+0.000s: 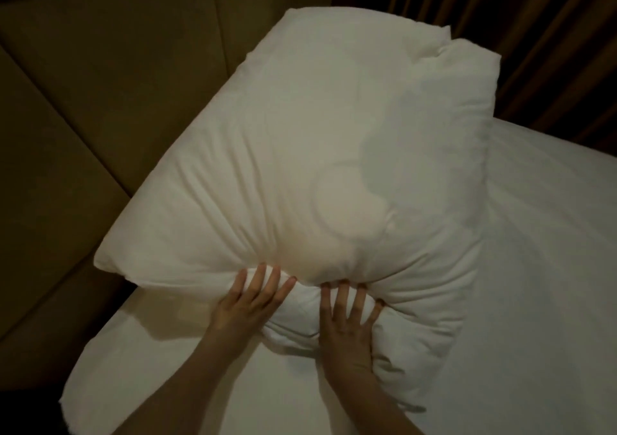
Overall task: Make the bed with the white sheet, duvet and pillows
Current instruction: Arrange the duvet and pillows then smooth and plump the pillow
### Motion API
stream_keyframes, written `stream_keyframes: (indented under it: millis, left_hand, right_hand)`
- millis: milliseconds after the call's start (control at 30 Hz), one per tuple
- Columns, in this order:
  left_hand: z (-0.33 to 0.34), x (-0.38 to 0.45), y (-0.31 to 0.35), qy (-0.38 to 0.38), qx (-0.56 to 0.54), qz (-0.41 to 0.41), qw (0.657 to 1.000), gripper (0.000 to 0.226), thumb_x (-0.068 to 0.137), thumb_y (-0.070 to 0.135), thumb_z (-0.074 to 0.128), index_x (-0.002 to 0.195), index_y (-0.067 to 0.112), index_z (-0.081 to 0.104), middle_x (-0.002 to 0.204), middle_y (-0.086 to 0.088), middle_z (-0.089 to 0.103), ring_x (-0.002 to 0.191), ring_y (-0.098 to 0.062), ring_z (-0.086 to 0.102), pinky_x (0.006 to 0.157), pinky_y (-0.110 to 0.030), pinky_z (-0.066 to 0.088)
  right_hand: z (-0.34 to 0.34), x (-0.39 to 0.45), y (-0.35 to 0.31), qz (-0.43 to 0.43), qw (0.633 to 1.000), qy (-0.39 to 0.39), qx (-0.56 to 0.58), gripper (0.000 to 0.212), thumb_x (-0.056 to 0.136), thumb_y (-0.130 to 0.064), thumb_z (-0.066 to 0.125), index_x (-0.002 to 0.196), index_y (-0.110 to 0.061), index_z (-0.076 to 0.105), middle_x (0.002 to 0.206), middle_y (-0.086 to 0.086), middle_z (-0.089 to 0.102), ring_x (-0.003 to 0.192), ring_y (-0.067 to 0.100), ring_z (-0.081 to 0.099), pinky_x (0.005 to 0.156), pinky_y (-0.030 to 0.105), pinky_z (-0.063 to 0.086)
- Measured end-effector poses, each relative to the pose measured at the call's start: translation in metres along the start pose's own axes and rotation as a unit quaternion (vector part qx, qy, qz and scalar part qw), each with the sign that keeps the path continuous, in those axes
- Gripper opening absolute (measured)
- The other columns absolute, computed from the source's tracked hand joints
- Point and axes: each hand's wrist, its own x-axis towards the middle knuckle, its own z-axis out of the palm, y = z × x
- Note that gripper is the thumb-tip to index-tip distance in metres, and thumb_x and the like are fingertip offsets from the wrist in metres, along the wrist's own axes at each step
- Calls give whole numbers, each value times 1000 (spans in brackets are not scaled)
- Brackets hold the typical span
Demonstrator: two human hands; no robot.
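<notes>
At the lower centre, your left hand [248,304] and right hand [347,321] press spread fingers into the near edge of the white pillow [317,154], which lies mid-frame on the white sheet [541,267], headboard [100,84] beyond.

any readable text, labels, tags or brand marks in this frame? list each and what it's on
None. No text, number, label or brand mark shows anywhere in the head view.
Pillow: plain white, no visible tag or print.
Sheet: plain white, nothing printed.
Padded headboard and curtain: no markings.
The left hand and right hand press on the pillow's near edge; nothing can be read there either.
</notes>
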Motion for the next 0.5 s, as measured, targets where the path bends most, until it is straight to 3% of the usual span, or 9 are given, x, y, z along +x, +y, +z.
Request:
stream_keyframes:
  millis: [100, 167, 300, 400, 500]
  left_hand:
    - [-19, 14, -22, 26, -10, 57, 998, 37, 89, 8, 38, 123, 14, 49, 112, -9, 55, 101, -29, 49, 84, -41, 38]
    - [-30, 27, -29, 14, -28, 56, 998, 30, 80, 12, 44, 109, 12, 50, 95, -7, 62, 88, -28, 49, 73, -38, 35]
    - [-46, 49, -33, -38, -45, 33, 998, 14, 72, 12, 42, 86, 16, 45, 72, -4, 56, 65, -24, 49, 61, -35, 27]
    - [-49, 57, -35, -81, -52, 16, 995, 14, 69, 8, 42, 75, 17, 51, 64, -2, 53, 55, -22, 52, 57, -34, 31]
    - [-51, 59, -38, -141, -59, 18, 988, 26, 65, 8, 38, 63, 18, 62, 59, -2, 55, 50, -22, 55, 48, -27, 43]
  right_hand:
    - [-17, 5, 7, -11, 1000, 8, -7, 50, 79, -21, 35, 128, -12, 42, 127, 21, 41, 116, 43, 39, 101, 65, 13]
    - [-36, 9, 8, -10, 1000, 2, 1, 48, 76, -20, 37, 123, -14, 44, 121, 20, 43, 111, 40, 42, 96, 62, 23]
    - [-57, 31, 10, 24, 1000, 6, 14, 45, 57, -19, 63, 99, -16, 48, 92, 16, 55, 85, 31, 43, 75, 44, 33]
    - [-62, 41, 6, 27, 999, 7, 15, 24, 66, -15, 43, 89, -16, 48, 84, 12, 48, 76, 27, 40, 67, 40, 31]
    - [-64, 35, 2, 18, 1000, -1, -10, 25, 70, -15, 37, 94, -15, 47, 81, 13, 53, 76, 28, 42, 69, 42, 34]
